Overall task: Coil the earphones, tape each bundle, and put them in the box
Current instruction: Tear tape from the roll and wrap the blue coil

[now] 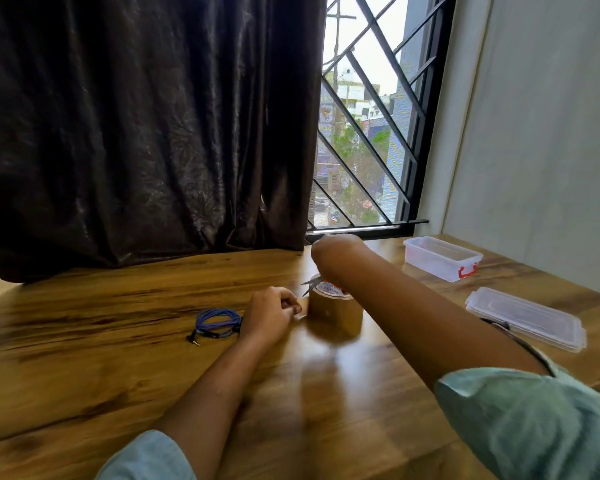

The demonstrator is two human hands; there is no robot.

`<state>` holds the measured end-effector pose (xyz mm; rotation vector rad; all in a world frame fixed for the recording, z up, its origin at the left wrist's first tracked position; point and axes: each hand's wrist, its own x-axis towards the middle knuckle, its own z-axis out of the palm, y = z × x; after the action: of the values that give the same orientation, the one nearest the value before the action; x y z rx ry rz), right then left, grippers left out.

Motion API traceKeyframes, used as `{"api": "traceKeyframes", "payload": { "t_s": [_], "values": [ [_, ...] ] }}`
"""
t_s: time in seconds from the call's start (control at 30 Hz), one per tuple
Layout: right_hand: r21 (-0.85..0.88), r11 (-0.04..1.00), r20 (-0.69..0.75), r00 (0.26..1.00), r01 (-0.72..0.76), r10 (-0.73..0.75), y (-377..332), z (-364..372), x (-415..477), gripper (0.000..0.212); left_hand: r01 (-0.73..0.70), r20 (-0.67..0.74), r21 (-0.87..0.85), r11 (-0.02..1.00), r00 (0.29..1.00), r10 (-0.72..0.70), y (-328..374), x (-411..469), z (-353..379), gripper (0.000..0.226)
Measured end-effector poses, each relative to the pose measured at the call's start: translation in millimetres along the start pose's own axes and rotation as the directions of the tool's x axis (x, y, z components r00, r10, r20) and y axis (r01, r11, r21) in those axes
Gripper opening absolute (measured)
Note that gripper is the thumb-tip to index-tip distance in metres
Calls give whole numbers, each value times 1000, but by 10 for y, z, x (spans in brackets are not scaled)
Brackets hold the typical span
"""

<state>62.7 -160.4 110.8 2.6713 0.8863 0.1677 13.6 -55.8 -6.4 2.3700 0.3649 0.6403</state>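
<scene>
Head view, layout: wooden surface (118, 341) against a dark curtain (136, 133) and a barred window (368, 133); plenty of bare wood on the left side and in front.
Earphones: blue earphones (217, 323) lie coiled on the surface just left of the left hand, jack plug trailing at the lower left; not taped as far as can be seen.
Left hand: left hand (274, 315) has fingers (293, 306) pinched on what looks like the free tape end, right beside the roll.
Tape: brown tape roll (335, 311) stands on its side face mid-surface; blurred.
Right hand: right hand (329, 252) hovers over the roll, wrist bent away from the camera; fingers hidden, cannot tell their grip. Small metal scissors (310, 284) poke out below it, likely held, not certain.
Box: clear box (440, 258) sits open at the far right, red latch facing the camera; lid (525, 318) lies separate, nearer on the right.
Handling: cord is light, soft and springy, so the coil will probably loosen if lifted by one strand; best pinched across the whole bundle. Tape strip is sticky and floppy; keep it taut.
Room: path from coil to box crosses the roll and the right forearm; go over or behind. Lid sits near the right edge, could be nudged off.
</scene>
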Motion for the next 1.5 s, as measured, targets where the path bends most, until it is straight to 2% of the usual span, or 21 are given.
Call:
{"api": "traceKeyframes", "payload": {
  "t_s": [0.2,0.3,0.57,0.73,0.87,1.07,1.17,1.3,1.33,1.4,1.47,1.5],
  "values": [
    [-45,996,113,990,-77,82,-202,-53,149,40,7,23,-25,1000,1000,-6,5,-10,-13,15],
    [-169,980,100,988,-103,121,-340,-6,172,36,9,11,-37,999,1000,-8,24,-20,-28,22],
    [-334,935,87,984,-118,156,-533,154,316,29,-13,-3,-59,998,1000,13,117,-100,-93,34],
    [-428,895,49,985,-128,164,-486,160,294,22,-39,6,-39,998,999,39,64,-58,-56,31],
    [-502,858,40,989,-105,145,-427,160,276,21,-52,-3,-49,997,999,51,7,-16,-26,9],
    [-419,903,44,992,-90,119,-149,97,280,26,-4,-35,-60,998,999,1,-43,31,4,6],
    [-327,943,38,996,-67,84,113,79,238,25,28,3,-69,997,1000,-28,-54,49,27,8],
    [-162,974,60,983,-159,171,463,91,107,14,30,82,-134,990,996,-20,-54,62,37,17],
    [-107,975,92,974,-195,205,572,159,110,17,34,93,-148,988,995,-21,-49,60,30,18],
    [51,954,243,930,-295,275,776,352,120,25,51,106,-177,983,994,-32,-45,59,27,18],
    [189,893,374,871,-407,318,902,603,121,28,76,121,-211,974,991,-51,-58,68,39,18],
    [249,858,385,859,-449,338,937,728,124,33,91,132,-220,971,989,-63,-59,69,44,19]
  ]
}}
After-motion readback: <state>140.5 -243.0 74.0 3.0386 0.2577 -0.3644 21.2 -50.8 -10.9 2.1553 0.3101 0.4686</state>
